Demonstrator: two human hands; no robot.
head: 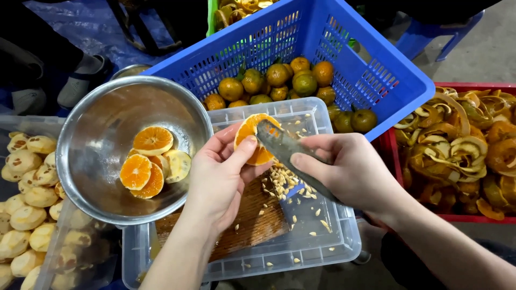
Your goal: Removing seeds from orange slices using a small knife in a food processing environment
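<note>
Left hand (217, 177) grasps an orange half (252, 140); right hand (349, 169) grips a knife (285, 147), over a seed-strewn clear tray (333, 241). Steel bowl (97, 129) at left holds halves; blue crate (387, 80) at top holds whole oranges, partly hidden.

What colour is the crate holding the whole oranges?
Blue; the crate shows best in the head view.

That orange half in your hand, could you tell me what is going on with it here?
The left hand holds a peeled orange half cut side up over a clear plastic tray. The right hand holds a narrow metal tool with its tip on the fruit's face. Loose seeds lie in the tray below. A steel bowl to the left holds several orange halves. A blue crate behind holds whole oranges.
</note>
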